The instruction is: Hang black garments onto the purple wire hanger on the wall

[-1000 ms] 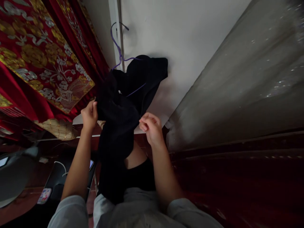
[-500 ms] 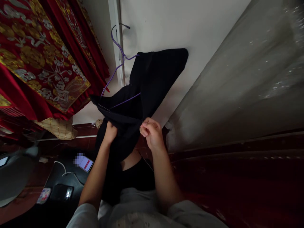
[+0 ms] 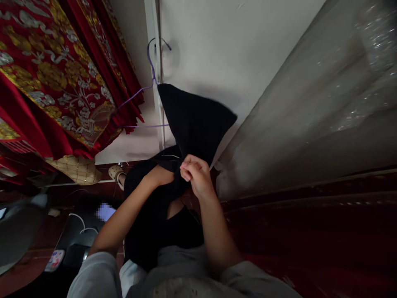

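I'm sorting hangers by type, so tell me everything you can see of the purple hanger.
The purple hanger is thin and looks like coated wire. Its curved hook at the top is caught up by the white door frame, and the hanger hangs tilted. One sloping arm and part of the straight bottom bar show bare on the left. The other side is hidden under the black garment draped over it.

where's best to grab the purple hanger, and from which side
Probably on the hanger at its bare wire shoulder, left of the neck, coming in from the left. That half stands clear, while the right half is buried in the black garment, which the right hand pinches just below.
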Available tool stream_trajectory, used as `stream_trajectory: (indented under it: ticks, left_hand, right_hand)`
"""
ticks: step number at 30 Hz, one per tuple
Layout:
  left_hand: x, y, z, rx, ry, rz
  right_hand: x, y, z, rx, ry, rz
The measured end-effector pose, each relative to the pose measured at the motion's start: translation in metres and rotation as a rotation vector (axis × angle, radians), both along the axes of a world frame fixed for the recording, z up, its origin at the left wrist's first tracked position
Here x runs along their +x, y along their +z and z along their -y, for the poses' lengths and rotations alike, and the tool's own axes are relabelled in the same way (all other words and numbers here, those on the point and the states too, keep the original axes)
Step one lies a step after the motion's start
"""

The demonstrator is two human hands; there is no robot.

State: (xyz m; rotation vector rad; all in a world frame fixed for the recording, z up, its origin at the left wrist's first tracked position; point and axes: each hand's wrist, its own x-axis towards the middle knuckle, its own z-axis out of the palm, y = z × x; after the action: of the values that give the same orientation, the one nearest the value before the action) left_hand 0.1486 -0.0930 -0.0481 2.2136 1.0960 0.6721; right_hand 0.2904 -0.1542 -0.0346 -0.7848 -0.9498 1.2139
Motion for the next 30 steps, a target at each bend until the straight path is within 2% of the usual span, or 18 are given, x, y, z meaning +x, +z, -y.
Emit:
stream_trajectory:
  ticks: [3,6,8,9,10,12,14,15,16,19,21,23,25,27,30]
  left_hand:
    - [-0.002,0.003,0.002,0.003,0.013,0.14]
    - [-0.01,0.008,0.003,-0.014,0.195,0.506]
    - [-0.016,0.011,0.006,-0.127,0.307,0.784]
    - [-0.017,0.012,0.008,-0.203,0.362,0.906]
    - [-0.018,0.013,0.011,-0.272,0.413,1.0]
    - [-0.017,0.016,0.02,-0.351,0.498,1.098]
    - [-0.014,0.024,0.033,-0.339,0.463,1.068]
    - [-0.013,0.029,0.04,-0.293,0.369,1.001]
    - [-0.011,0.036,0.047,-0.224,0.243,0.904]
    - [-0.011,0.058,0.06,0.061,-0.106,0.523]
    - [-0.016,0.068,0.056,0.202,-0.12,0.42]
    - [-0.025,0.071,0.043,0.284,-0.014,0.494]
    - [-0.032,0.068,0.025,0.249,0.067,0.613]
    - [-0.037,0.063,0.011,0.079,0.048,0.642]
    - [-0.042,0.059,0.006,-0.149,-0.024,0.528]
  right_hand:
    - [0.02,-0.003,0.002,-0.029,0.071,0.119]
    - [0.046,-0.007,0.004,-0.134,0.306,0.487]
    - [0.057,-0.009,0.006,-0.206,0.45,0.662]
    - [0.058,-0.01,0.006,-0.209,0.461,0.679]
    - [0.056,-0.011,0.005,-0.189,0.414,0.652]
    - [0.047,-0.011,0.002,-0.101,0.179,0.526]
    - [0.036,-0.008,-0.003,-0.002,-0.065,0.386]
    - [0.032,-0.006,-0.004,0.038,-0.113,0.317]
    - [0.028,-0.003,-0.005,0.074,-0.095,0.252]
    - [0.025,0.01,-0.004,0.144,0.209,0.152]
    - [0.026,0.023,-0.002,0.17,0.383,0.182]
    - [0.024,0.037,-0.002,0.162,0.443,0.27]
    - [0.02,0.053,-0.006,0.11,0.419,0.361]
    - [0.015,0.069,-0.014,0.066,0.424,0.42]
    - [0.016,0.093,-0.027,0.044,0.625,0.43]
